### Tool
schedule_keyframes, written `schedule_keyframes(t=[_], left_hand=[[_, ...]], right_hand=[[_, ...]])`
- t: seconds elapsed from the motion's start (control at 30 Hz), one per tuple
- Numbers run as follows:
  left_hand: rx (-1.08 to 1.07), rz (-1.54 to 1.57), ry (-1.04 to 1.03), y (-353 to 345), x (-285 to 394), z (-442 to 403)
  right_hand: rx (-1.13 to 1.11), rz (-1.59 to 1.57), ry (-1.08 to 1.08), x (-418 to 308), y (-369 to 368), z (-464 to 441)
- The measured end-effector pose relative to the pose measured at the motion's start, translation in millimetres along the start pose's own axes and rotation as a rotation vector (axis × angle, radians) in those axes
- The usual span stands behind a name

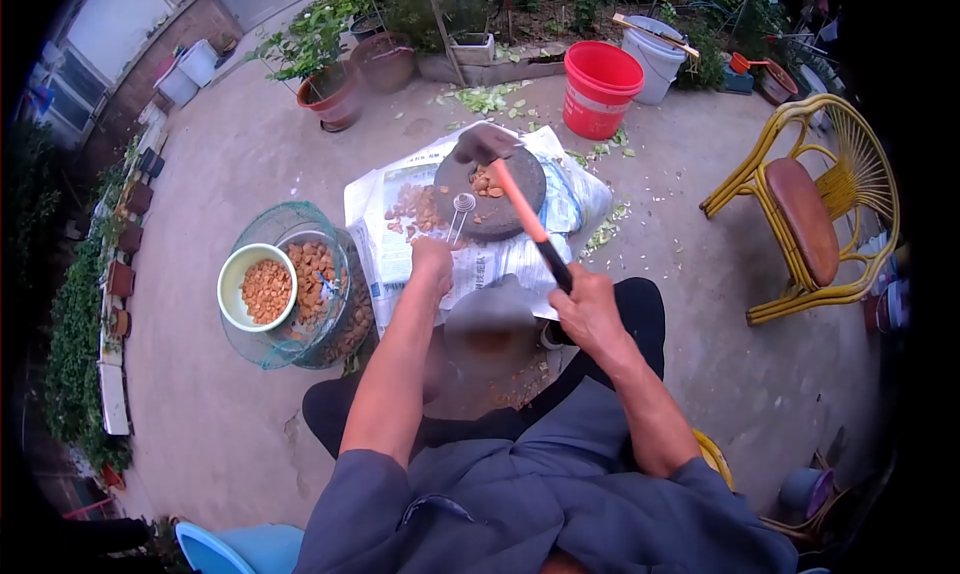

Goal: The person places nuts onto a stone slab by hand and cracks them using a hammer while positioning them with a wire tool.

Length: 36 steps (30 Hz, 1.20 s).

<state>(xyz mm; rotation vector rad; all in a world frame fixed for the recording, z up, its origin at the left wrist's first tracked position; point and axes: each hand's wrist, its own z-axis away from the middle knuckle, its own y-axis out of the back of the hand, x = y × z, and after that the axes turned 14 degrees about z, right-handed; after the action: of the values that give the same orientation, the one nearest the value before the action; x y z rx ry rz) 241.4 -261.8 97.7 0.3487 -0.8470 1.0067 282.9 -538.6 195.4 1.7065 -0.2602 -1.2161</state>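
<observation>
My right hand (587,309) is wrapped round the black grip of a hammer (520,206) with an orange shaft. The hammer's dark head is raised over the far side of a round stone block (520,179). Closed on the handle of a small coiled wire whisk (463,204), my left hand (432,259) rests near the stone's left edge, with the coil over the stone. Brown nut shells or pits (487,182) lie on the stone. More brown pieces (415,209) are scattered on newspaper (385,264) beside it.
At left, a teal mesh basket (270,354) holds brown nuts, with a pale bowl (228,309) of smaller kernels on it. A red bucket (600,89) and white bucket (655,59) stand at the back. A yellow cane chair (815,209) is at right, potted plants (328,94) behind.
</observation>
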Motion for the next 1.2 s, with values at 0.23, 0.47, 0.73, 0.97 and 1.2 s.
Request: schedule_keyframes(t=[0.23,0.47,0.73,0.97,1.2], left_hand=[[0.009,0.087,0.048,34,6,9],[0.160,0.184,-0.055,75,22,21],[0.026,0.114,-0.128,9,36,50],[-0.147,0.048,0.110,-64,20,49],[-0.143,0.048,0.117,-74,19,38]], right_hand=[[0.078,-0.128,-0.112,25,33,36],[-0.044,-0.397,-0.530,75,35,89],[-0.054,-0.670,-0.643,96,32,95],[-0.136,-0.696,-0.666,103,37,87],[-0.146,-0.726,-0.685,105,40,87]])
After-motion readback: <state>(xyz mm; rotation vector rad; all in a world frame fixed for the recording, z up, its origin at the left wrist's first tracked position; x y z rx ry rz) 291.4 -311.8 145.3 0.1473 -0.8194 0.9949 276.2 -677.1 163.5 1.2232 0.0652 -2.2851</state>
